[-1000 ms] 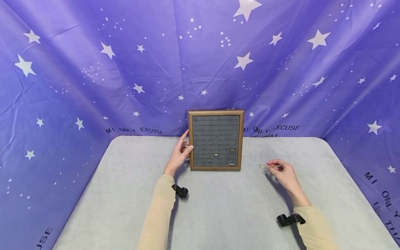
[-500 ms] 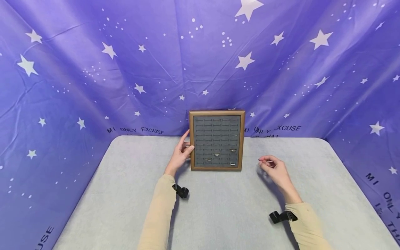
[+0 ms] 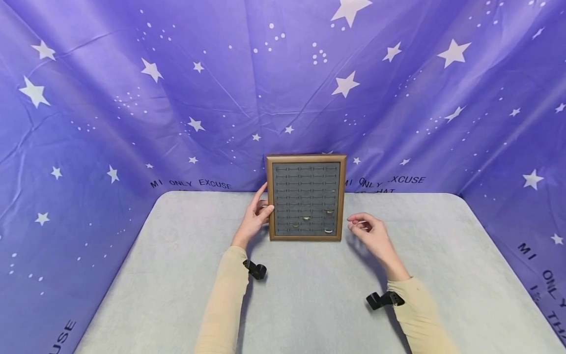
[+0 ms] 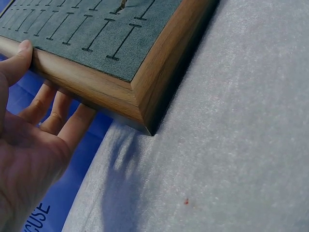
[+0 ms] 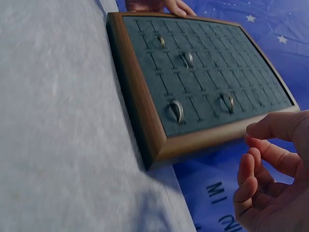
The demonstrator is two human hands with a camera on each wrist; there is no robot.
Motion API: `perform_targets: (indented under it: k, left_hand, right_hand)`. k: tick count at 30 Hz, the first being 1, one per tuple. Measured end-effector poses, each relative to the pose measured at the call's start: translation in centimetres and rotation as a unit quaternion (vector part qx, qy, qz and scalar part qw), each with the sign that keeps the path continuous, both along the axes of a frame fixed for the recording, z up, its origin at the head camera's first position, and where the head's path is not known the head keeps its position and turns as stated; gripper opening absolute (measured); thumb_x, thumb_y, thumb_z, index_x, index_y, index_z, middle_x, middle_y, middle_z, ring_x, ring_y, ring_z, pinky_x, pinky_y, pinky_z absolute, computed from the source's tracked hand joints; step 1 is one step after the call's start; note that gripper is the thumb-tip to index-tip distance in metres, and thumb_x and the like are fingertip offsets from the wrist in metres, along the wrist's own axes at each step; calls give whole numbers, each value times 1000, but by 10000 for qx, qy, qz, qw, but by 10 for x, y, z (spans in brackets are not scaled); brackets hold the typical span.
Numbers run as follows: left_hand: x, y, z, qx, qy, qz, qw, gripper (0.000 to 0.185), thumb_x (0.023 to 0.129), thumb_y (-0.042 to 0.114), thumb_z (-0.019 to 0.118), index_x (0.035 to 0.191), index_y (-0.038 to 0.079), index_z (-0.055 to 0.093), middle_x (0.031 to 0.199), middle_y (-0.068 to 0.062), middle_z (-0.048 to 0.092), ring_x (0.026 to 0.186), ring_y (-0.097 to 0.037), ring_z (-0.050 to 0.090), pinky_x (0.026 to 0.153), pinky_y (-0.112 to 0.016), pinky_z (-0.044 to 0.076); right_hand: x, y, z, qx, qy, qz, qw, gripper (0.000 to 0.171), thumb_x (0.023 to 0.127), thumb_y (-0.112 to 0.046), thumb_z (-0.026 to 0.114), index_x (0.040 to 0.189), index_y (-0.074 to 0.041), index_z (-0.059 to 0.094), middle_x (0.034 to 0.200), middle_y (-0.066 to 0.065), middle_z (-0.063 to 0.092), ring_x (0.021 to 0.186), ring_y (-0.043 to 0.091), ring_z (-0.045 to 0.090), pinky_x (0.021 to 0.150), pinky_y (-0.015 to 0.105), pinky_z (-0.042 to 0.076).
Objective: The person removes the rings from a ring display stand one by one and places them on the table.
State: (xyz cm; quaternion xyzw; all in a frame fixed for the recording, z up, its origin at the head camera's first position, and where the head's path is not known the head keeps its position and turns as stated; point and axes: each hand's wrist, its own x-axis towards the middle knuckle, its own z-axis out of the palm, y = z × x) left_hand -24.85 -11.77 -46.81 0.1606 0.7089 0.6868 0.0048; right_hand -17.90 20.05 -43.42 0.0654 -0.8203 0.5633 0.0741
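While I watch from the head camera, my left hand (image 3: 254, 220) holds the left edge of the tray (image 3: 306, 197), a wooden frame with grey slotted felt that stands tilted against the blue star cloth (image 3: 132, 98) at the far side of the table (image 3: 309, 295). From the left wrist camera I see the thumb (image 4: 17, 60) pressing on the front of the frame and the other fingers (image 4: 58, 113) lying straight and close together behind it. My right hand (image 3: 371, 236) hangs just beside the lower right corner of the tray, not touching it. Its thumb and forefinger tips are brought together, and the other fingers (image 5: 251, 176) are loosely curled below them. I think a small ring is pinched there, but the view is too poor to be sure, and the right wrist camera shows no ring in the fingers. Four rings (image 5: 176, 111) sit in the slots of the felt, all in the lower half of the tray. Black straps (image 3: 255, 270) are on both wrists over beige sleeves (image 3: 223, 305).
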Motion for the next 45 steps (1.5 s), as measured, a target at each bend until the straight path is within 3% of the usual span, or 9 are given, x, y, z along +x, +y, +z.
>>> perform_targets:
  k: [12,21,37,45]
  left_hand:
    - [1,1,0,-4,-136,19,9999,67,97,2,55,155,12,22,113,-29,57,86,-17,60,76,-38,54]
    - [2,3,-1,112,-255,-20,9996,68,97,1,55,155,13,23,113,-28,56,87,-17,59,77,-38,54]
    - [-1,1,0,57,-222,24,9997,68,97,3,56,155,15,23,113,-26,57,86,-17,60,75,-36,55]
    - [1,0,1,-32,-176,-1,9998,68,98,4,55,155,15,21,116,-32,55,87,-15,59,76,-34,54]
  right_hand:
    - [-14,-21,11,299,257,255,9989,21,85,10,64,105,15,64,94,25,61,80,24,57,70,19,47]
    - [-39,-19,-22,242,301,158,9991,22,85,4,68,106,6,69,92,15,62,79,15,57,69,17,47]
    - [-41,-30,-27,772,765,-78,9940,13,79,5,71,92,1,71,80,10,52,72,16,49,59,16,39]
    - [-40,-36,-26,846,602,-400,9938,9,79,-1,75,86,0,69,79,8,46,70,16,44,60,21,35]
